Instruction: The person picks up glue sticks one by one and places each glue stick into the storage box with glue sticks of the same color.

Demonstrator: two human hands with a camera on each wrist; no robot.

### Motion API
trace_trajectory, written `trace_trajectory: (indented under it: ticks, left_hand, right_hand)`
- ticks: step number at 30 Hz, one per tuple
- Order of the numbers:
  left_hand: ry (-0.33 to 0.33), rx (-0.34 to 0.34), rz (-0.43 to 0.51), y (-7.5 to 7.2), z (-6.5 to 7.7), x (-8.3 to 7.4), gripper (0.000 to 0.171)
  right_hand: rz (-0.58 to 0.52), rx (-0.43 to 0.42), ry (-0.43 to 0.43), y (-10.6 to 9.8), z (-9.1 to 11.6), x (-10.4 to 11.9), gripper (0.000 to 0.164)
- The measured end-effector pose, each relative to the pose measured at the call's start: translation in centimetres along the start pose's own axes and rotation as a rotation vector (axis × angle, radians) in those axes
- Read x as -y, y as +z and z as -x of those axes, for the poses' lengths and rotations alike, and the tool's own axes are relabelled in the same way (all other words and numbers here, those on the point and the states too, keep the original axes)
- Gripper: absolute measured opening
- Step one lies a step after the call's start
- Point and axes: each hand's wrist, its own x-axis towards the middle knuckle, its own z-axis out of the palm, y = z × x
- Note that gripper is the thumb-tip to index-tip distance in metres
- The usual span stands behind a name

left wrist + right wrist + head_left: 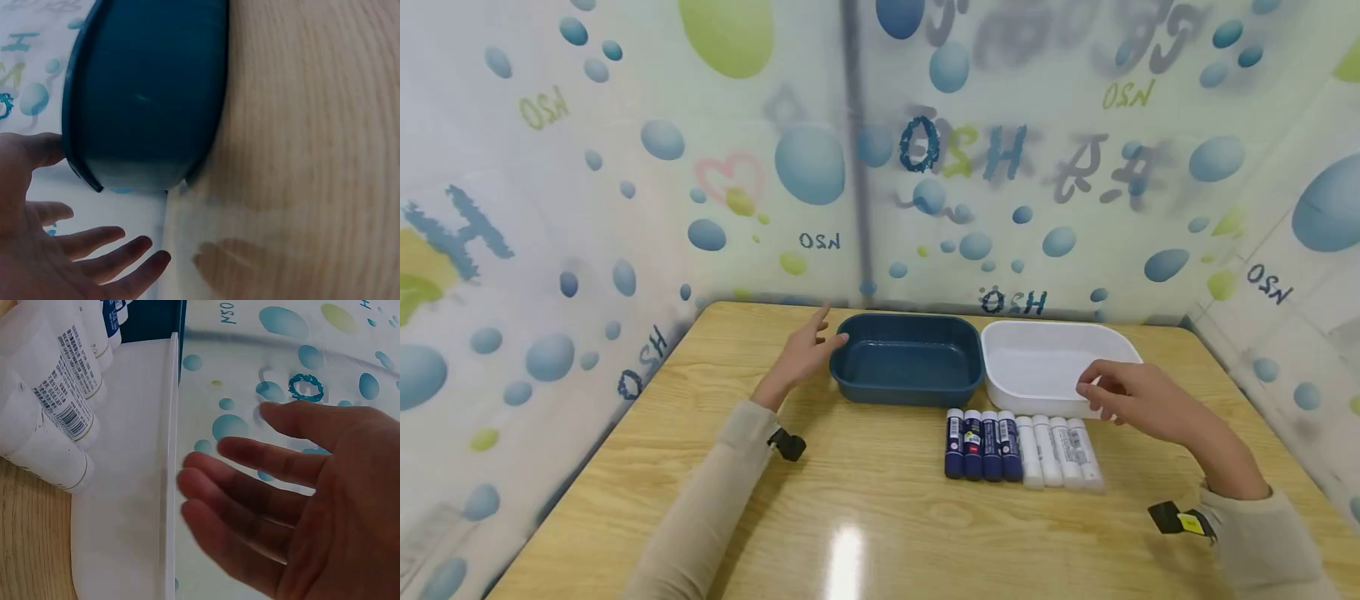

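Note:
In the head view a dark blue tray [910,392] stands at the back middle of the table. At its left end is my left hand [800,354], fingers spread and the thumb at the rim; whether it touches I cannot tell. The left wrist view shows the same hand [75,244] beside the tray's end wall [150,94]. My right hand [1138,396], loosely bent and holding nothing, hovers over the front right of a white tray [1037,400]. Before the trays lie several navy glue sticks [982,446] and several white glue sticks [1060,454] in one row.
The wooden table [880,517] reaches back to a patterned curtain [865,208], which also hangs along both sides. The two trays stand side by side, their near ends meeting. A black strap device [788,444] sits at the left wrist, another [1180,521] at the right.

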Motion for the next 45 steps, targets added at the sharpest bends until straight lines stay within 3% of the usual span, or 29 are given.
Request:
trace_trajectory:
  ticks: [6, 9, 12, 20, 45]
  left_hand:
    - [-0.034, 0.046, 0.016, 0.9, 0.6, 1.2, 0.081]
    - [-0.053, 0.061, 0.049, 1.1, 0.5, 1.4, 0.079]
    - [-0.071, 0.084, 0.097, 1.1, 0.2, 1.3, 0.075]
    - [-0.106, 0.137, 0.19, 1.2, 0.0, 1.4, 0.072]
    - [-0.076, 0.135, 0.213, 1.9, -0.5, 2.0, 0.067]
  right_hand:
    - [-0.16, 0.35, 0.198, 0.6, 0.0, -0.7, 0.031]
    - [-0.189, 0.424, 0.297, 1.0, 0.1, -1.0, 0.031]
    - [-0.193, 0.437, 0.347, 1.4, 0.1, -1.5, 0.033]
    - [-0.161, 0.429, 0.385, 2.4, 0.1, -2.6, 0.031]
    - [-0.115, 0.385, 0.504, 2.3, 0.3, -2.8, 0.031]
